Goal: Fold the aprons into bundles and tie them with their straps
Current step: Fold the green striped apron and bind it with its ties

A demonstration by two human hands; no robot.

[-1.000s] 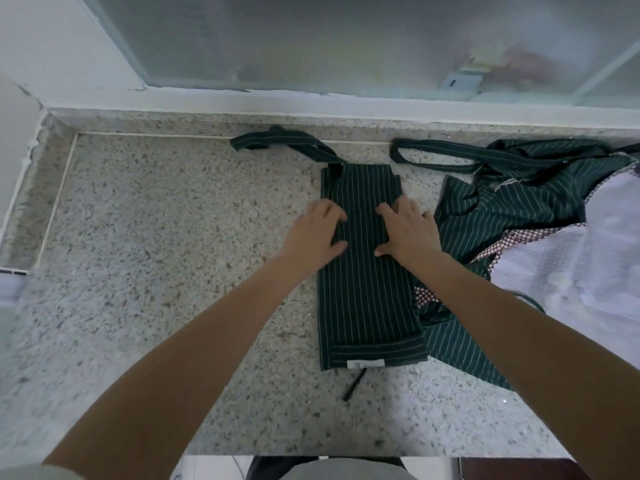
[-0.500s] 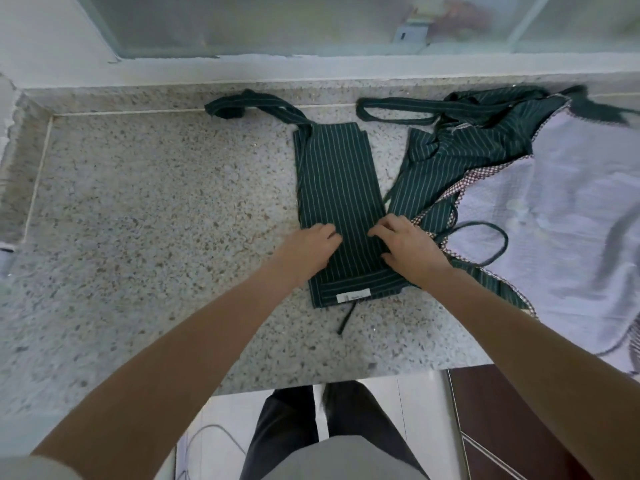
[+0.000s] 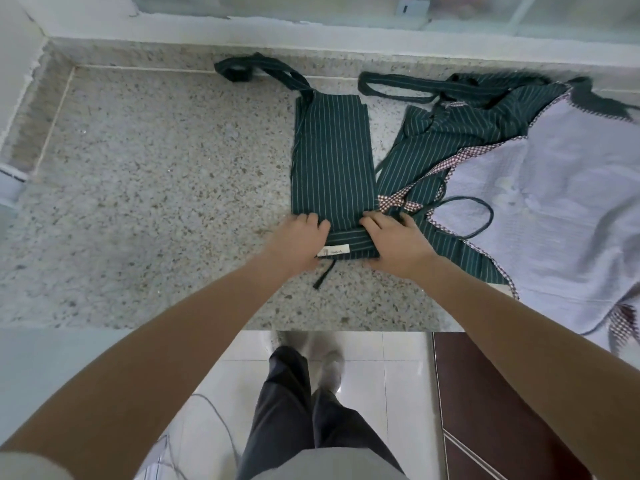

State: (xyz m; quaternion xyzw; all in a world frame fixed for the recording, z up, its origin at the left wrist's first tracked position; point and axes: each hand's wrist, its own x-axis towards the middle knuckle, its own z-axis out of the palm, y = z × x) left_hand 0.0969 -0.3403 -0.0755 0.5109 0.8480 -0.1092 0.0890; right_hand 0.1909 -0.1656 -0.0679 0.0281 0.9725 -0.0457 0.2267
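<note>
Green pinstriped apron [image 3: 332, 161], folded into a long narrow strip, lying on speckled granite counter [image 3: 156, 202], neck strap [image 3: 263, 72] trailing toward the far wall. Near end turned up over itself into a low fold, white label [image 3: 334, 251] showing. Left hand [image 3: 296, 244] and right hand [image 3: 394, 242] gripping that fold, fingers curled over its top edge, close together. Second green apron [image 3: 450, 133] and lilac apron [image 3: 554, 202] heaped just right, touching the strip.

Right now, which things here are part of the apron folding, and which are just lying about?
Part of the job:
- folded striped apron
- its strap
- left hand, right hand
- unfolded aprons

Just lying about:
- floor cable
- window ledge
</note>
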